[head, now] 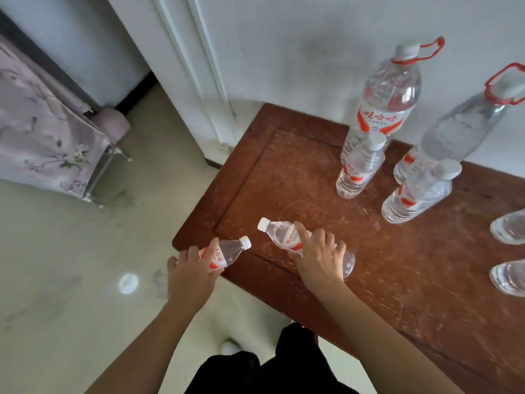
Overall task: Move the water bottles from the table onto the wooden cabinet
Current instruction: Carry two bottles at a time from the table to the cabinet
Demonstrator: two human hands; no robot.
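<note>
A white wall [284, 38] and a pale tiled floor [71, 251] frame a scratched reddish-brown wooden surface [298, 180], which is probably the top of the cabinet named in the task.

The left hand [189, 275] has its fingers curled round the labelled body of a small clear plastic water bottle with a white cap [227, 253]. The bottle is tilted, cap toward the surface's near left corner, and its lower half hangs over the floor rather than over the wood. The right hand [318, 257] wraps the lower body of a second small clear bottle with a red-and-white label [279, 233]. This one is tipped steeply above the front of the surface, and whether its base touches the wood cannot be told.

Toward the back of the surface, two small upright capped bottles [358, 169] [417, 194] stand in front of two large clear bottles with red carry loops [383, 103] [454, 132]. Two more bottles [508, 226] at the surface's right edge are cut off by the frame.

The likeliest failure is the left bottle. Let go where it is, it would probably drop to the floor, since only its cap end is over the corner. Either bottle set down while tilted could land on the rim of its base, topple and roll off the front edge. A reach deeper over the surface could also clip the nearer upright bottle and tip it into those behind.
</note>
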